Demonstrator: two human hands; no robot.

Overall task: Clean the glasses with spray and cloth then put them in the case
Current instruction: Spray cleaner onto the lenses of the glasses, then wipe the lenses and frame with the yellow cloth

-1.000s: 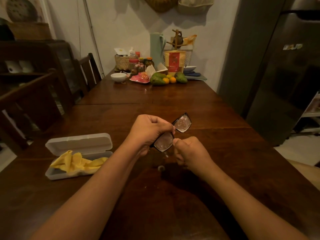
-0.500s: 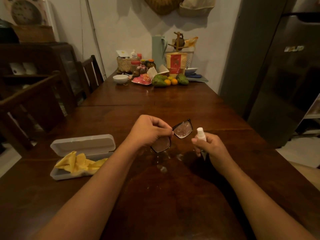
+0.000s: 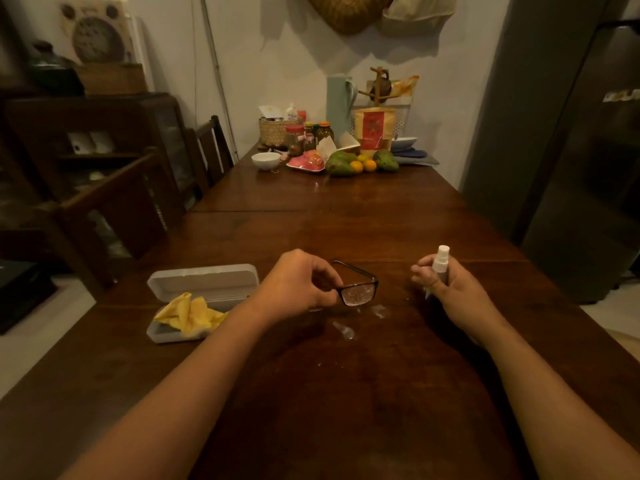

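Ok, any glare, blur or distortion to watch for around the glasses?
Head view: dim, warm light with dark corners; wide-angle bending bows the fridge; the glasses in the left hand are fairly sharp, lens speckled; pale glints on the table below could be wet spots or glare; the spray bottle in the right hand looks slightly soft.
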